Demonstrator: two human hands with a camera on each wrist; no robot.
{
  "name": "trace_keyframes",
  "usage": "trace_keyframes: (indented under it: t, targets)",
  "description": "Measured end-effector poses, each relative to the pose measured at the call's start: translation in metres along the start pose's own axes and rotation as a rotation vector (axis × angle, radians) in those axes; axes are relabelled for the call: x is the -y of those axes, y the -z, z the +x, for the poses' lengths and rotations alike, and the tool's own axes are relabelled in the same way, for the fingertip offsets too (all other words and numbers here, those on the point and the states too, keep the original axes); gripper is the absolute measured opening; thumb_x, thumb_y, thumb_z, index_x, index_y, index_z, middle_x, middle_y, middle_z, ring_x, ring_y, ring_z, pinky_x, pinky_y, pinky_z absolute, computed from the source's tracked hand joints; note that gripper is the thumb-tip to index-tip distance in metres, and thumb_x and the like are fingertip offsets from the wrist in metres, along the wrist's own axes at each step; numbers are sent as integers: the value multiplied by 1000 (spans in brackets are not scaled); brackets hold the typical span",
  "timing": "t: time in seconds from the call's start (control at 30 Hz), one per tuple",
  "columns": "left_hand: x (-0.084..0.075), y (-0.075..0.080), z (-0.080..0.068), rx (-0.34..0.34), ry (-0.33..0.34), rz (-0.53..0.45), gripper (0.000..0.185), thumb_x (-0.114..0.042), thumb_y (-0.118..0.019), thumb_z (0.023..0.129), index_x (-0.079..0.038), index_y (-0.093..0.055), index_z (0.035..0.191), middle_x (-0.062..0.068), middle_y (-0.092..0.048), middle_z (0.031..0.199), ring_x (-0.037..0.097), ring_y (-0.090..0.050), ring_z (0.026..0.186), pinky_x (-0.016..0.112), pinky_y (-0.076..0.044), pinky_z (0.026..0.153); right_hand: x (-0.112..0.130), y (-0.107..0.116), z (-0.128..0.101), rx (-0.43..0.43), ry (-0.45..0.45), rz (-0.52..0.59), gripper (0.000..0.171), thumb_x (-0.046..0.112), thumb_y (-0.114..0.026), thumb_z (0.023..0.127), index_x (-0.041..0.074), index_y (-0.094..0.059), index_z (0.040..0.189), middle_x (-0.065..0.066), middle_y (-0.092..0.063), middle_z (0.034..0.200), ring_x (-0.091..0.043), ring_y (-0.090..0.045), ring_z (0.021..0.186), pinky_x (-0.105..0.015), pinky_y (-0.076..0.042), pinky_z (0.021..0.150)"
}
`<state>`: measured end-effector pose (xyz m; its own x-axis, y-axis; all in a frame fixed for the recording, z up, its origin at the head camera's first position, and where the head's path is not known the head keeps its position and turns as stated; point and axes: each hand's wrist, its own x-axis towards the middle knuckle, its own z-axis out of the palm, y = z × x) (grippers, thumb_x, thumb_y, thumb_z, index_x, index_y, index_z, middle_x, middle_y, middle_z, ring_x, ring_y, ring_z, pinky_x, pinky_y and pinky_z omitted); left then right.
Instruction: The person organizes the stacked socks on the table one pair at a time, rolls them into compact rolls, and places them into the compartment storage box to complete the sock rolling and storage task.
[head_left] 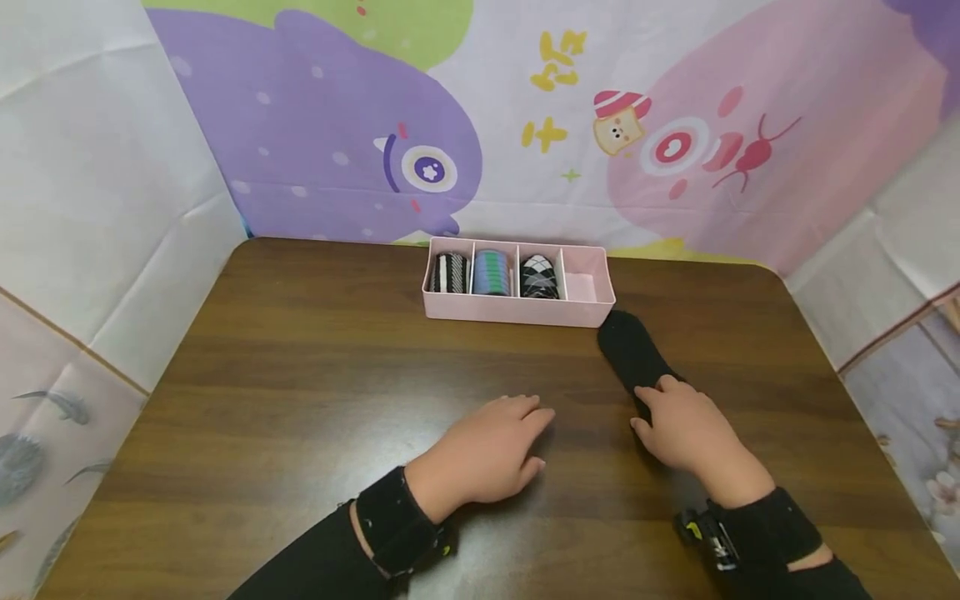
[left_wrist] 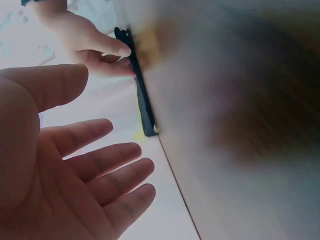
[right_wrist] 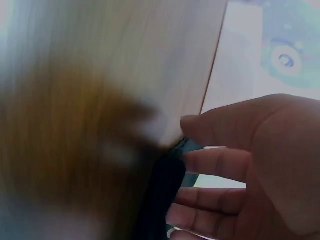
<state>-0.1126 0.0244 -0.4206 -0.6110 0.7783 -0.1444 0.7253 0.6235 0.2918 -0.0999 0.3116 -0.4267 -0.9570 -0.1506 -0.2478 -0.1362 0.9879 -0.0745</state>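
A flat black sock (head_left: 633, 346) lies on the table, its far end right at the front right corner of the pink divided box (head_left: 517, 311). My right hand (head_left: 686, 425) is at the sock's near part, holding its edge between thumb and fingers. In the left wrist view, the thumb and curled fingers meet the dark sock (left_wrist: 144, 107) from the side. My left hand (head_left: 483, 450) hovers low over the middle of the table, fingers relaxed and apart, with nothing in it. Its bare palm shows in the left wrist view.
Three compartments of the box hold rolled socks: a black-and-white striped one (head_left: 450, 273), a blue-green striped one (head_left: 491, 272) and an argyle one (head_left: 539, 277). The rightmost compartment (head_left: 587, 275) shows its bare floor. A printed cloth (head_left: 315, 142) hangs behind the wooden table (head_left: 300, 358).
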Motion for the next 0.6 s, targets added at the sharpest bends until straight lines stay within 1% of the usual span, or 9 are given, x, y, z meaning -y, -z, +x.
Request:
trace_keyframes:
  t: [0.07,0.13,0.23,0.3,0.47,0.6]
  targets:
    - [-4,0,7,10,-11,18,59,-40,-61,103,-12,-48,154,12,-46,156,26,-42,145,40,-32,118,12,-3,-4,-16,18,12,51,28,-72,96,-3,-63,137,-21,-59,110,-39,-62,95,-55,-52,80]
    - [-7,-2,13,20,-18,34,59,-40,-61,103,-13,-48,154,11,-46,156,26,-43,144,39,-33,118,23,-5,-9,-27,41,39,51,28,-74,96,-2,-64,137,-17,-59,107,-31,-60,87,-49,-52,75]
    - [-11,-7,20,28,-25,72,59,-41,-61,102,-13,-50,153,11,-47,155,26,-45,143,39,-34,117,39,-9,-14,-39,80,78,51,28,-75,95,1,-65,137,-12,-57,105,-24,-55,84,-44,-51,73]
    - [-13,-11,24,32,-35,94,58,-42,-61,102,-13,-51,152,11,-48,155,27,-46,142,39,-35,116,48,-13,-17,-55,107,94,50,28,-76,94,2,-66,136,-11,-57,106,-23,-54,85,-42,-50,74]
    - [-18,-16,25,33,-66,126,52,-39,-58,104,-12,-54,149,10,-47,156,26,-44,144,37,-34,117,66,-20,-24,-91,173,145,48,28,-77,94,1,-67,132,-11,-59,114,-27,-59,99,-46,-52,85]
    - [-19,-15,23,28,-67,140,50,-35,-59,104,-11,-56,147,9,-47,156,24,-43,144,38,-35,117,75,-21,-28,-65,219,243,44,27,-74,96,-1,-67,130,-12,-61,125,-30,-59,116,-48,-51,97]
